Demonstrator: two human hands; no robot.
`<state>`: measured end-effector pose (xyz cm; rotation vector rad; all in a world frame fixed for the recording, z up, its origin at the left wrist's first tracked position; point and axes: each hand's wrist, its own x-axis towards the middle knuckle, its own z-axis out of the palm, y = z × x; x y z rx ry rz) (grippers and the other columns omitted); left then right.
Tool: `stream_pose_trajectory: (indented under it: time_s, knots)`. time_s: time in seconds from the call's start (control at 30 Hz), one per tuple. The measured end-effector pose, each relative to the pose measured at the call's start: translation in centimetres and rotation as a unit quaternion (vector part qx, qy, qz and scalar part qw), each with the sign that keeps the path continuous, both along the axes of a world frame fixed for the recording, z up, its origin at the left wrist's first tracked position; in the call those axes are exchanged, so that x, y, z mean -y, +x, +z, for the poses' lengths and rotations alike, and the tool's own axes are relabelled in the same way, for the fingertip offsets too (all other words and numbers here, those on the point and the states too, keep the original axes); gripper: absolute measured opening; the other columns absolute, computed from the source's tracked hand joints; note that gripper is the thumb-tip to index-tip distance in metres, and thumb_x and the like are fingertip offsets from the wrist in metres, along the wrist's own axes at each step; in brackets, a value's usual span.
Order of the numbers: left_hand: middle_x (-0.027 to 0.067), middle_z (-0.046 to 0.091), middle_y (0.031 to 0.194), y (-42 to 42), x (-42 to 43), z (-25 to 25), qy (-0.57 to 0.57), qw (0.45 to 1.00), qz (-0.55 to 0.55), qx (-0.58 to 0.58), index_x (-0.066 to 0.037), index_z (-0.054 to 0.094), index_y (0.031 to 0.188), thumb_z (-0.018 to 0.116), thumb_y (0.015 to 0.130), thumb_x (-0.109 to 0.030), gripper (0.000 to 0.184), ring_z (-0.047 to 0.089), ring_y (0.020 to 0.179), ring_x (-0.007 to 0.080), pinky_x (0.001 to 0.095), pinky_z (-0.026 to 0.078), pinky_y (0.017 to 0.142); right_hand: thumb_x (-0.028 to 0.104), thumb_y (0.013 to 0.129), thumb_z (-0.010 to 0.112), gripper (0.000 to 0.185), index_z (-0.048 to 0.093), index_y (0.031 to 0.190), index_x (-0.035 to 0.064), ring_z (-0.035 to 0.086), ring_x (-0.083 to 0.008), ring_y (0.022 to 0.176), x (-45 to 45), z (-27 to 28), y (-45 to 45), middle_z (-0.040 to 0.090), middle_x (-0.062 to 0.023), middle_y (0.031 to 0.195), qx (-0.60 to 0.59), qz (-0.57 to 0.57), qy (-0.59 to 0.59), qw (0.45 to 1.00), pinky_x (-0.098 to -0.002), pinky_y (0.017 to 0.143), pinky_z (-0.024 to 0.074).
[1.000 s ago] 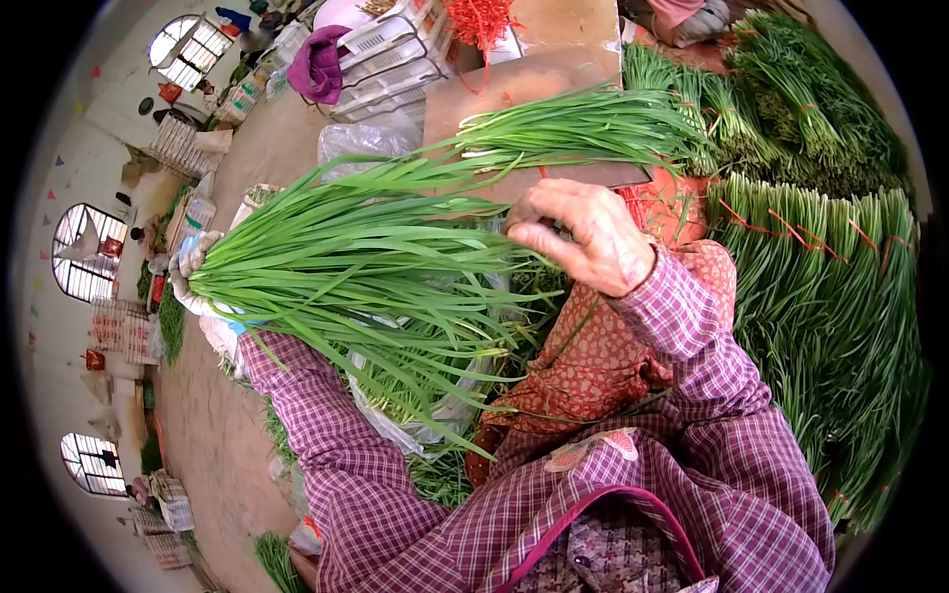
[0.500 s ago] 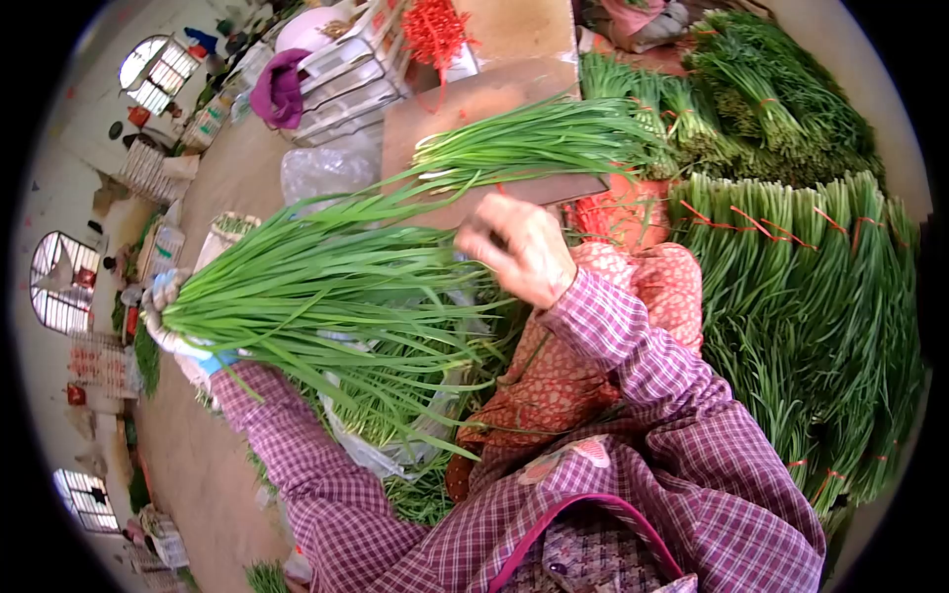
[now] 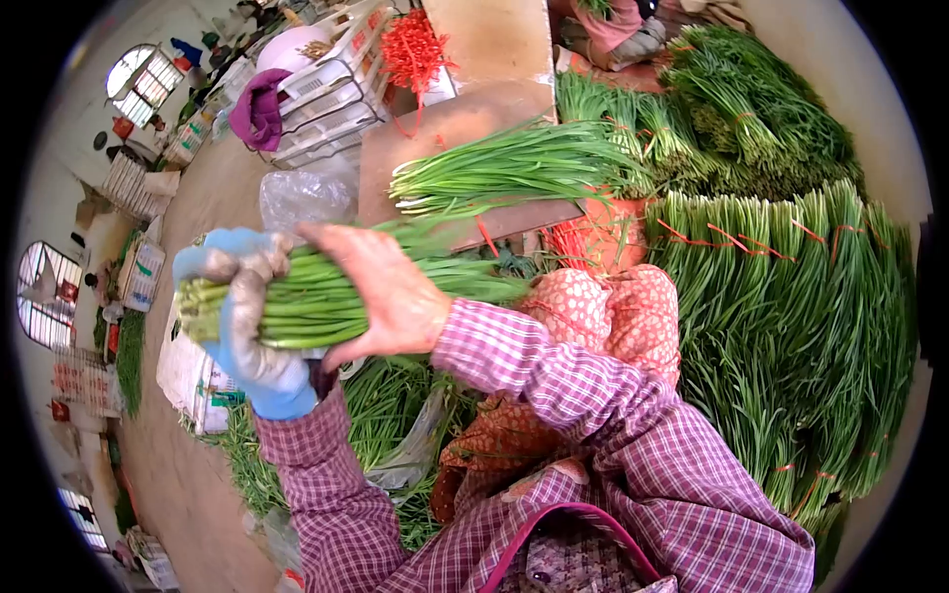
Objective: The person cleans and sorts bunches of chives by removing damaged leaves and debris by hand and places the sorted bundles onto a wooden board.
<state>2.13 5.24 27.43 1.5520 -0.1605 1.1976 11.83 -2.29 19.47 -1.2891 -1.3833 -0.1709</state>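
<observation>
My left hand [image 3: 251,316], in a blue and grey glove, is closed round the stalk ends of a bunch of garlic chives [image 3: 314,305]. The bunch lies roughly level, cut ends to the left. My bare right hand [image 3: 390,295] clasps the same bunch further along the stalks, thumb below and fingers over the top, slightly blurred. Behind it the green leaves trail off to the right. A loose pile of garlic chives [image 3: 504,170] rests on a brown board [image 3: 405,128] just beyond my hands.
Tied bundles of chives [image 3: 781,336] stand at the right, and more bundles [image 3: 761,109] are stacked behind. Red ties [image 3: 413,49] hang by a white crate [image 3: 321,94] with a purple cloth [image 3: 259,111]. Loose greens and a plastic bag [image 3: 410,450] lie below my hands. Another person's sleeve [image 3: 613,25] shows at the top.
My right hand has moved left from beside the leaf tips and taken hold of the bunch. The fanned-out leaves are now gathered together, and my left hand has turned and come slightly right.
</observation>
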Motion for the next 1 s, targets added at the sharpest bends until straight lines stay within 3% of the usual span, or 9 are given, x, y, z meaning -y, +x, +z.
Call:
stream_pose_trajectory:
  time_s: [0.1,0.17,0.27,0.43,0.63,0.73,0.87,0.97,1.0]
  knots:
    - [0.0040,0.045,0.080,2.7,-0.5,-0.5,-0.070,0.972,-0.201,0.101,-0.011,0.046,0.100,0.052,0.086,-0.005,0.016,0.043,0.076,0.0171,0.0383,0.040,0.083,0.038,0.058,0.083,0.093,0.041,0.136,0.0103,0.057,-0.0275,0.098,1.7,0.3,2.2,0.058,-0.0131,0.110,0.013,-0.069,-0.022,0.997,-0.0423,0.088,0.0441]
    - [0.0058,0.052,0.086,4.6,-0.4,-0.8,-0.110,0.952,-0.249,0.138,-0.009,0.051,0.103,0.055,0.086,-0.006,0.018,0.051,0.081,0.0201,0.0450,0.042,0.090,0.039,0.060,0.082,0.082,0.047,0.131,0.0179,0.062,-0.0236,0.073,2.7,0.9,4.7,0.062,-0.0080,0.089,0.109,-0.160,-0.018,0.981,-0.0390,0.066,0.0506]
    - [0.0095,0.062,0.096,8.6,-1.5,-1.9,-0.163,0.935,-0.275,0.155,-0.009,0.056,0.108,0.056,0.088,-0.009,0.020,0.062,0.091,0.0240,0.0503,0.045,0.097,0.040,0.066,0.078,0.071,0.050,0.128,0.0212,0.062,-0.0192,0.061,5.1,3.5,9.0,0.059,-0.0043,0.076,0.236,-0.264,-0.075,0.932,-0.0353,0.053,0.0507]
    - [0.0072,0.063,0.103,15.8,-2.3,-4.7,-0.349,0.847,-0.383,0.120,-0.012,0.058,0.110,0.057,0.090,-0.015,0.020,0.061,0.105,0.0262,0.0440,0.050,0.095,0.019,0.064,0.078,0.071,0.049,0.128,0.0259,0.065,-0.0246,0.065,6.5,6.3,16.6,0.061,-0.0050,0.077,0.356,-0.297,-0.175,0.868,-0.0396,0.056,0.0523]
    - [0.0109,0.062,0.111,22.0,-5.2,-13.1,-0.471,0.825,-0.293,0.108,-0.009,0.058,0.111,0.051,0.093,-0.020,0.022,0.058,0.111,0.0249,0.0441,0.047,0.097,0.024,0.062,0.081,0.076,0.048,0.130,0.0254,0.066,-0.0312,0.077,3.2,0.7,23.0,0.067,-0.0105,0.090,0.315,-0.254,-0.330,0.853,-0.0413,0.068,0.0525]
    - [0.0098,0.062,0.109,21.9,-9.4,-18.3,-0.503,0.814,-0.290,0.000,-0.001,0.056,0.115,0.059,0.089,-0.013,0.029,0.059,0.105,0.0236,0.0337,0.046,0.095,0.028,0.065,0.079,0.073,0.047,0.131,0.0254,0.066,-0.0344,0.078,0.9,-4.6,25.3,0.067,-0.0111,0.088,0.265,-0.237,-0.412,0.839,-0.0429,0.070,0.0523]
    - [0.0118,0.059,0.110,19.8,-12.0,-17.0,-0.228,0.964,0.083,-0.111,0.007,0.054,0.118,0.068,0.084,-0.015,0.042,0.056,0.096,0.0162,0.0297,0.047,0.087,0.034,0.066,0.079,0.068,0.049,0.126,0.0222,0.061,-0.0323,0.098,-0.3,-9.4,26.5,0.063,-0.0113,0.107,0.224,-0.206,-0.423,0.853,-0.0439,0.081,0.0512]
    - [0.0107,0.062,0.115,21.2,-8.9,-14.9,0.117,0.962,0.180,-0.166,-0.001,0.058,0.119,0.062,0.086,-0.017,0.036,0.058,0.106,0.0242,0.0356,0.045,0.092,0.033,0.066,0.079,0.070,0.049,0.127,0.0214,0.054,-0.0315,0.110,-0.6,-8.0,25.8,0.058,-0.0102,0.108,0.217,-0.193,-0.461,0.838,-0.0446,0.087,0.0490]
    - [0.0117,0.062,0.111,22.2,-7.5,-15.0,0.256,0.908,0.242,-0.228,-0.005,0.059,0.117,0.062,0.085,-0.022,0.036,0.056,0.105,0.0297,0.0401,0.042,0.095,0.033,0.066,0.079,0.070,0.049,0.127,0.0214,0.054,-0.0315,0.110,-0.5,-7.7,25.8,0.058,-0.0102,0.108,0.218,-0.188,-0.464,0.838,-0.0446,0.087,0.0490]
